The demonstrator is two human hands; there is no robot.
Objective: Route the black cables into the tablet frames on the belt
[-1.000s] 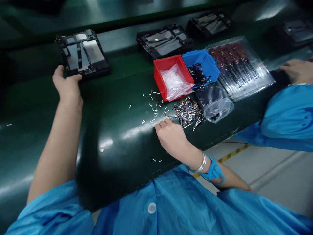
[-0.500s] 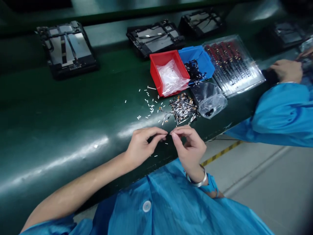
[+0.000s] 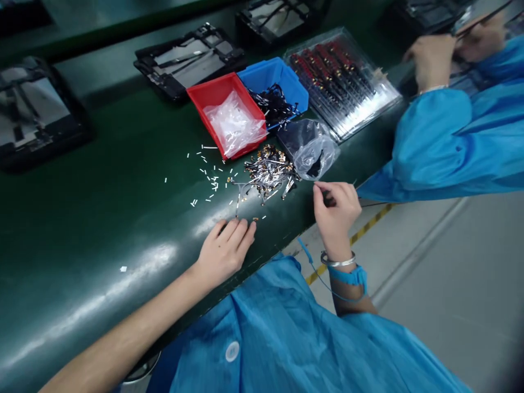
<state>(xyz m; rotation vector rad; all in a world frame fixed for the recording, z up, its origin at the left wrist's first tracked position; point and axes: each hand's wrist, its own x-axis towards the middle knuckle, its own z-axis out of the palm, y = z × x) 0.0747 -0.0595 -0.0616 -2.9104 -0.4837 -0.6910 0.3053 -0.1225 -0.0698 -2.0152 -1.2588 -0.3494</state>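
My left hand (image 3: 227,248) rests palm down on the green bench, its fingers side by side and stretched forward. Just beyond its fingertips lie a thin flex cable and a small gold-ended part (image 3: 256,219). My right hand (image 3: 338,213) is raised near the bench edge, thumb and forefinger pinched together; what they hold, if anything, is too small to make out. Close to that pinch is a clear plastic bag (image 3: 321,164) with something black in it. A pile of small flex cables with metal ends (image 3: 270,172) lies between and beyond my hands.
Tiny white strips (image 3: 214,185) are scattered left of the pile. Behind are a red bin (image 3: 200,98) with a clear bag, a blue bin (image 3: 301,90) of black cables, and a clear tray (image 3: 347,134). Opened device housings (image 3: 164,82) line the back. A co-worker's sleeve (image 3: 442,136) is at right.
My hands were fingertip to fingertip and have parted. The right went right toward the plastic bag; the left turned palm down onto the bench. The view has shifted right.
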